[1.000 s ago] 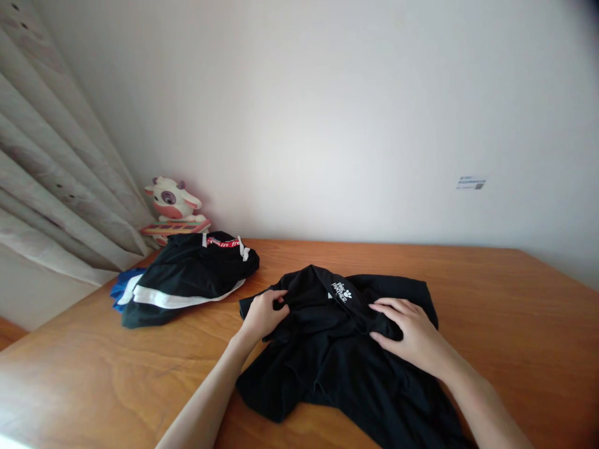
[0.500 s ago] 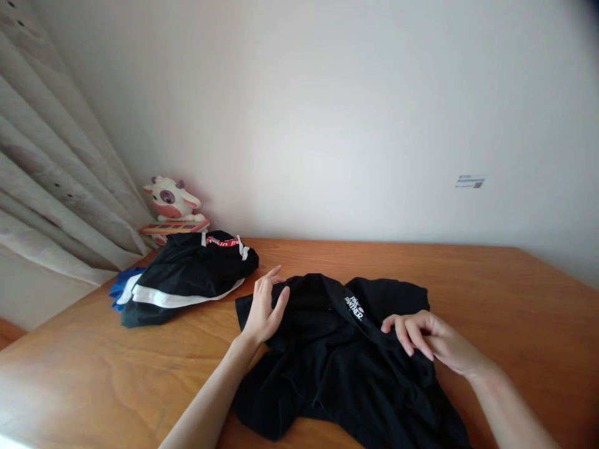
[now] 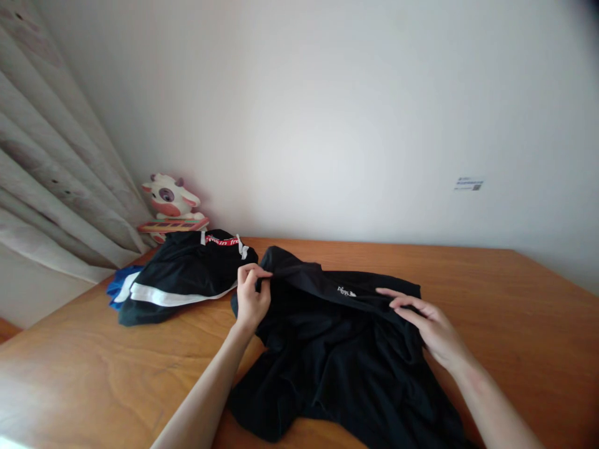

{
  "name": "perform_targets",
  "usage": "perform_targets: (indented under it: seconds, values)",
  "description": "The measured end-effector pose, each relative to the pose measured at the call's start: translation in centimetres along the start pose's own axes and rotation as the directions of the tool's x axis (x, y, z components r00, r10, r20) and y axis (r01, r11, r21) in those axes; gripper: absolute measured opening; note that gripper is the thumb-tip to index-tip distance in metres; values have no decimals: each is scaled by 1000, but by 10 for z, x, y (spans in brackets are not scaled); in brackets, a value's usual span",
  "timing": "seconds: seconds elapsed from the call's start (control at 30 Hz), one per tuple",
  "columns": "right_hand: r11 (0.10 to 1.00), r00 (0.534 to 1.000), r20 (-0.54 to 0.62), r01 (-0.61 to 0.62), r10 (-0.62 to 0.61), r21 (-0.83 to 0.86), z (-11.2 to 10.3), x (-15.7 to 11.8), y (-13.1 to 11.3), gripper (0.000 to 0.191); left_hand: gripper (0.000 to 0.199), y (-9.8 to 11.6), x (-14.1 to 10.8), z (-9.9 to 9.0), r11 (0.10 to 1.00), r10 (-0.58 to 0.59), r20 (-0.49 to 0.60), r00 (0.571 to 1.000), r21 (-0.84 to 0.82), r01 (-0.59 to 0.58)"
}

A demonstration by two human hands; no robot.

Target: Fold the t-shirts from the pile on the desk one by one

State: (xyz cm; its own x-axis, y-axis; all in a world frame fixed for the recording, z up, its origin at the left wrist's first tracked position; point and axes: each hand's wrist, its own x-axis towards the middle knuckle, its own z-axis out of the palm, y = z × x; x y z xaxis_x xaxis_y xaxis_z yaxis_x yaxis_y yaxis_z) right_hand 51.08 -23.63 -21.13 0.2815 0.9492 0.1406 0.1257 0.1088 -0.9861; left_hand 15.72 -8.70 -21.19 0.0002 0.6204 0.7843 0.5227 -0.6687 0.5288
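Note:
A black T-shirt with a small white print lies crumpled in front of me, its upper part folded and lifted into a ridge. My left hand pinches the raised upper left edge of the fabric between thumb and fingers. At the right end of that ridge, my right hand touches the cloth with its fingers stretched out and apart; its thumb does not show clearly. Folds hide much of the shirt's shape, and its lower end runs out of the picture.
Left of the shirt lies a pile of black clothes with white stripes and a blue piece underneath. Behind it stands a toy cow with a keyboard. A curtain hangs left; a white wall backs the wooden table.
My left hand has closed on the shirt's upper left edge and lifted it into a fold. My right hand has moved slightly up and its fingers have straightened. The print is now partly turned away.

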Motion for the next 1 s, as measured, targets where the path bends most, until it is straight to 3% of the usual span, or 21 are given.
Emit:
perform_targets:
  seconds: [0.07, 0.13, 0.2, 0.23, 0.27, 0.33, 0.4, 0.43, 0.5, 0.57, 0.6, 0.7, 0.73, 0.8, 0.87, 0.9, 1.0]
  values:
    - [997, 989, -139, 60, -52, 52, -1, 3, 6, 25, 21, -2, 4, -20, 991, 132, 136, 982, -20, -130]
    - [994, 983, -181, 58, -41, 93, -4, 4, 9, 30, 23, -3, 5, -36, 966, 258, 385, 886, -126, -227]
    - [991, 993, -121, 15, 2, 137, -6, 2, 10, 34, 24, -2, 5, -43, 949, 311, 550, 775, -223, -222]
    - [988, 997, -76, 2, 10, 155, -7, 1, 9, 33, 24, 1, 5, -43, 953, 298, 579, 758, -227, -202]
    - [985, 999, -34, -1, 7, 170, -7, 0, 8, 31, 22, 4, 4, -41, 963, 267, 581, 769, -199, -184]
    - [982, 999, 34, 10, -17, 187, -8, -3, 5, 26, 16, 14, 2, -33, 981, 194, 540, 819, -103, -164]
    - [984, 996, 80, 22, -37, 177, -8, -4, 2, 22, 38, 23, -1, -24, 987, 153, 541, 827, -37, -159]
    - [986, 995, 91, 24, -40, 167, -8, -4, 1, 22, 53, 26, -3, -20, 987, 145, 580, 802, -25, -161]
    - [991, 995, 87, 26, -38, 135, -8, -4, 1, 23, 76, 29, -8, -15, 986, 128, 694, 709, -12, -166]
    - [996, 1000, 12, 15, -16, 88, -10, -2, 3, 30, 87, 28, -12, -14, 987, 90, 773, 628, 16, -161]
    - [998, 999, -53, 3, 0, 60, -11, 0, 5, 34, 87, 26, -13, -14, 986, 62, 787, 613, 47, -159]
    - [998, 971, -234, -61, 55, -19, -15, 5, 14, 47, 61, 20, -13, -14, 975, -7, 751, 660, 151, -162]
    - [995, 962, -263, -85, 70, -46, -16, 6, 17, 50, 46, 18, -12, -14, 973, -4, 718, 697, 163, -163]
    - [986, 961, -268, -110, 72, -129, -17, 6, 18, 52, 24, 14, -9, -15, 978, 35, 582, 812, 148, -148]
    - [960, 980, -199, -77, 23, -270, -17, 3, 15, 51, 18, 10, -5, -16, 987, 67, 336, 939, 118, -113]
    - [935, 991, -129, -27, -21, -354, -16, 1, 13, 51, 16, 7, -3, -17, 991, 63, 196, 979, 103, -84]
    - [804, 983, 134, 182, -128, -566, -11, -6, 8, 64, 17, -2, 2, -20, 999, -33, -94, 995, 30, 36]
